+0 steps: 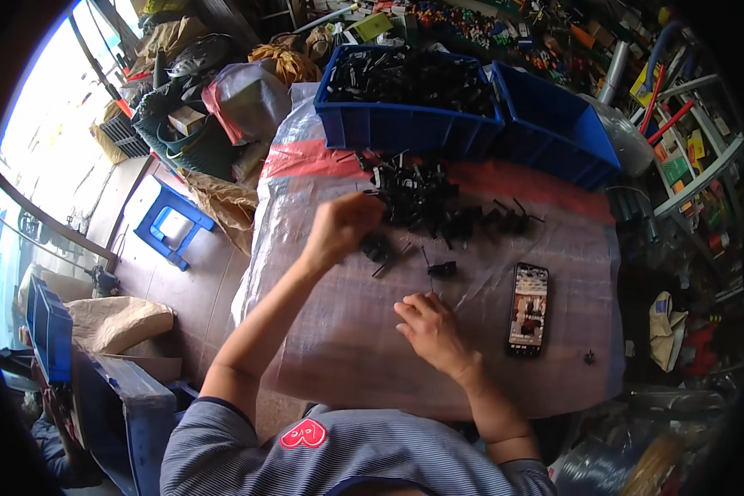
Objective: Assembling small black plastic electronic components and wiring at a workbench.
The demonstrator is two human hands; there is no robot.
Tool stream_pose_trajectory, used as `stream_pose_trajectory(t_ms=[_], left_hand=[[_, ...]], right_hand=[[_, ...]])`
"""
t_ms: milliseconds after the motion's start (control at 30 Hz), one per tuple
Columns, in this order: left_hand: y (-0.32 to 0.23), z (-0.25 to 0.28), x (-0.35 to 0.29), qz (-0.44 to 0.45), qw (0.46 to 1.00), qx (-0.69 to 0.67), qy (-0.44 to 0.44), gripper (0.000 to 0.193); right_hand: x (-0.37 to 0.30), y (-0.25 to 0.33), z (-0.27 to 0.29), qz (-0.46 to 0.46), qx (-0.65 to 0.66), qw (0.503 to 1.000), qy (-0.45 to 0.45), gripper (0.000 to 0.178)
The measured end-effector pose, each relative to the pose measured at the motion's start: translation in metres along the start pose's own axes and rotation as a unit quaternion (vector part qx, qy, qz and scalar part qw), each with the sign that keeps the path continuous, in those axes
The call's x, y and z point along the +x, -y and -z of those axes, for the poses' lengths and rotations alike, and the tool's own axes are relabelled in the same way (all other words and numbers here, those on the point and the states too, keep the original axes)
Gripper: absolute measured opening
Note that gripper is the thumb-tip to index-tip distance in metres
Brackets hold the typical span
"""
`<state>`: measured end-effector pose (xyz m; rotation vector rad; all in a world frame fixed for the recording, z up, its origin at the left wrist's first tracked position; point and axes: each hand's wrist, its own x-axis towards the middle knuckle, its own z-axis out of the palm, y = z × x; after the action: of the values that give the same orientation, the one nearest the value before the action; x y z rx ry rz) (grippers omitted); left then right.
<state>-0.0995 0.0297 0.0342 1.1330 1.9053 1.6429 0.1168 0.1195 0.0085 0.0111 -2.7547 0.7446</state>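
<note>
A heap of small black plastic parts (422, 194) with thin stems lies on the sheet-covered table. At the heap's left edge is my left hand (345, 225), smeared by motion, so its fingers do not show clearly. Closer to me, my right hand (436, 332) hovers low over the table, fingers bent and a little apart, with nothing visible in them. Just beyond its fingertips lies a single black part (443, 269). Another small cluster of black parts (377, 246) sits beside my left hand.
Behind the heap stand a blue bin (405, 128) full of black pieces and a second blue bin (554, 145). A phone (528, 310) with a lit screen lies at the right. A blue stool (169, 223) stands on the floor at left; metal racks (707, 178) stand at right.
</note>
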Motion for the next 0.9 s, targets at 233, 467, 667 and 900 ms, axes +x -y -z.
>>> stream_pose_trajectory(t_ms=[233,467,667,900], left_hand=[[-0.006,-0.032,-0.039,-0.095,0.977,0.188,0.007,0.007],[0.004,-0.056,-0.066,-0.085,0.988,0.116,0.055,0.009],[0.017,-0.060,-0.068,0.049,0.989,-0.058,0.123,0.022],[0.004,-0.060,-0.069,0.134,0.960,-0.218,0.116,0.030]], right_hand=[[-0.005,-0.006,-0.010,0.025,-0.039,0.999,-0.023,0.022],[0.019,-0.025,-0.001,-0.042,-0.046,0.969,-0.238,0.026],[0.008,-0.044,-0.003,-0.078,-0.078,0.981,-0.161,0.014],[0.005,-0.023,0.003,-0.116,0.459,0.859,-0.193,0.012]])
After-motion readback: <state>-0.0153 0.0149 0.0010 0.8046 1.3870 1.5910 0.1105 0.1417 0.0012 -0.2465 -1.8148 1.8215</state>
